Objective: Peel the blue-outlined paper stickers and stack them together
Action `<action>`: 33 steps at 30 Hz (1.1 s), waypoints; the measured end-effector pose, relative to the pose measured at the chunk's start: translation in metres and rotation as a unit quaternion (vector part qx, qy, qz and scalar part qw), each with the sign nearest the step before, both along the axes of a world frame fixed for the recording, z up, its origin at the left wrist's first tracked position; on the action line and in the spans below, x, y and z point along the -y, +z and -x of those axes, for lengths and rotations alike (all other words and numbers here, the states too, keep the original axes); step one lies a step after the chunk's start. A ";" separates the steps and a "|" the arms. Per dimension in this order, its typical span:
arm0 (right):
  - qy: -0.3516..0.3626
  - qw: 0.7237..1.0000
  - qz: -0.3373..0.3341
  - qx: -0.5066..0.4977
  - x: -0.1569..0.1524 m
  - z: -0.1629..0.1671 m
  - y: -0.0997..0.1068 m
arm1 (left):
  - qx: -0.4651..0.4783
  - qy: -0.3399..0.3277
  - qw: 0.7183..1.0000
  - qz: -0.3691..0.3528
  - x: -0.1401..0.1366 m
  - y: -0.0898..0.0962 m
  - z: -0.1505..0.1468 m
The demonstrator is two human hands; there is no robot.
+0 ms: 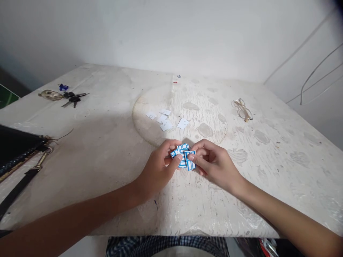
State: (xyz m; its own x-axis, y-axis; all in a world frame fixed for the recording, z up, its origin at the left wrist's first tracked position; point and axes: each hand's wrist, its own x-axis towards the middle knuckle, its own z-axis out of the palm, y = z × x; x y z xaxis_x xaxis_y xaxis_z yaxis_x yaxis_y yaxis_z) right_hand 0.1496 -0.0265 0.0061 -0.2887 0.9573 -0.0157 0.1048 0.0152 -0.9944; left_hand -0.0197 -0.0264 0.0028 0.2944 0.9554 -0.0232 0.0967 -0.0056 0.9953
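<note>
Several small white paper pieces with blue lines (183,150) are fanned out between my two hands, low over the near middle of the table. My left hand (163,162) pinches the bunch from the left, thumb on top. On the other side, my right hand (214,160) grips a piece (191,165) at the right of the bunch between thumb and fingers. Beyond my hands lies a loose group of white paper pieces (166,125) with faint marks on them. One more white piece (183,123) rests a little to their right.
Eyeglasses (242,109) lie at the right on the plastic-covered table (107,200). Keys (71,97) with a keyring tag sit at the far left, beside a small blue object (63,87). A black bag (18,150) with a strap stands at the left edge. A wall (171,35) closes off the back.
</note>
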 end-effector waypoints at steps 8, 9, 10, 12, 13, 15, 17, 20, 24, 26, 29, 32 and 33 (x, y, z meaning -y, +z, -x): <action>0.038 0.999 -0.013 0.018 0.001 0.001 -0.006 | 0.024 -0.023 0.999 -0.014 0.000 -0.001 0.001; 0.041 0.999 -0.016 0.027 0.001 0.001 -0.006 | 0.024 -0.025 0.999 -0.017 0.001 -0.002 0.001; 0.041 0.998 -0.017 0.035 0.001 0.001 -0.006 | 0.023 -0.027 0.999 -0.020 0.001 -0.002 0.002; 0.037 0.998 -0.016 0.048 0.002 0.001 -0.006 | 0.021 -0.030 0.999 -0.027 0.002 -0.002 0.002; 0.033 0.998 -0.015 0.051 0.002 0.001 -0.006 | 0.019 -0.030 0.999 -0.031 0.002 -0.002 0.001; 0.021 0.998 -0.014 0.050 0.002 0.000 -0.006 | 0.018 -0.022 0.999 -0.039 0.001 -0.001 0.001; 0.007 0.999 -0.009 0.032 0.002 -0.001 -0.004 | 0.014 -0.005 0.999 -0.040 0.000 -0.001 0.001; -0.012 1.000 0.024 -0.012 -0.002 -0.002 -0.002 | 0.008 0.027 0.999 -0.021 -0.002 -0.002 0.001; -0.020 0.992 0.082 -0.090 -0.007 -0.003 -0.004 | 0.025 0.019 1.000 -0.003 -0.002 -0.002 0.000; -0.025 0.988 0.096 -0.116 -0.008 -0.002 -0.007 | 0.038 0.000 0.999 0.000 -0.001 -0.001 0.000; -0.030 0.987 0.085 -0.132 -0.007 0.001 -0.009 | 0.056 -0.018 0.998 0.007 0.001 0.002 -0.001; -0.020 0.985 0.062 -0.158 -0.006 0.002 -0.008 | 0.073 -0.041 0.996 0.014 0.002 0.004 -0.001; -0.015 0.985 0.056 -0.164 -0.005 0.002 -0.007 | 0.079 -0.050 0.996 0.014 0.002 0.004 0.000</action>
State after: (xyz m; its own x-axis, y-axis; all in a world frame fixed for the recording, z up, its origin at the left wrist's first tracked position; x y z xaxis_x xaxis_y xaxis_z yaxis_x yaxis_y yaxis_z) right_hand 0.1481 -0.0212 -0.0009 -0.2675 0.9630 -0.0316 -0.2233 -0.0939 -0.9702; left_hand -0.0196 -0.0284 0.0073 0.3906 0.9206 0.0048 -0.0604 0.0204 0.9980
